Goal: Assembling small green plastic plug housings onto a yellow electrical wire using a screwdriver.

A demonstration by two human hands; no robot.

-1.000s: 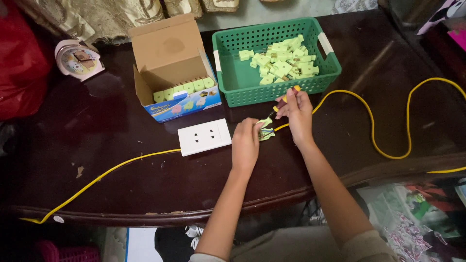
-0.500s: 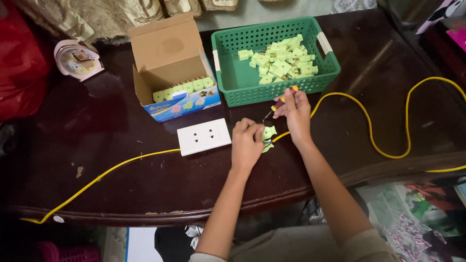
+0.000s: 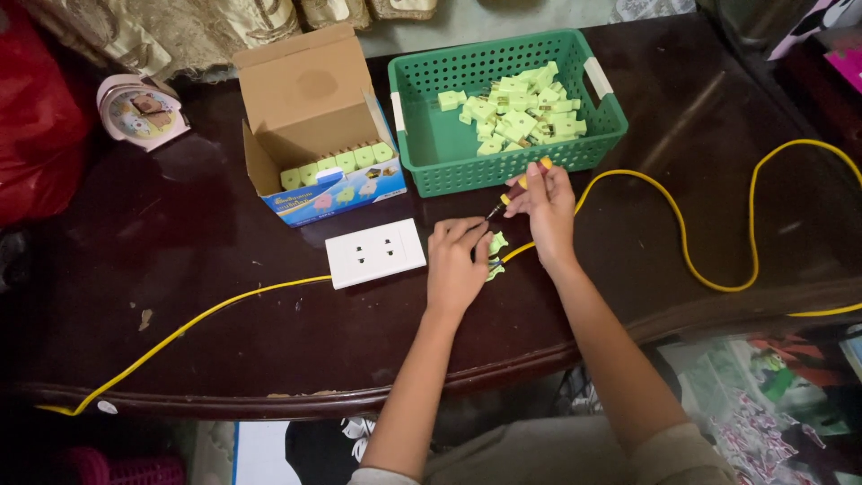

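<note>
My left hand [image 3: 456, 260] presses down on a pale green plug [image 3: 496, 244] at the end of a yellow cable [image 3: 682, 238] on the dark table [image 3: 180, 224]. My right hand [image 3: 544, 202] grips a small screwdriver [image 3: 518, 188] with a dark red and yellow handle, tip slanted down toward the plug. A white double wall socket [image 3: 375, 252] lies just left of my left hand. A second stretch of yellow cable [image 3: 193, 319] runs from the socket to the lower left table edge.
A green plastic basket [image 3: 431, 148] holding several pale green plugs stands behind my hands. An open cardboard box [image 3: 310, 117] with a row of green plugs sits to its left. A small pink clock [image 3: 142, 110] and red bag [image 3: 36, 135] are far left.
My hands have stayed at the plug. The screwdriver has tilted slightly and its tip sits closer to the plug.
</note>
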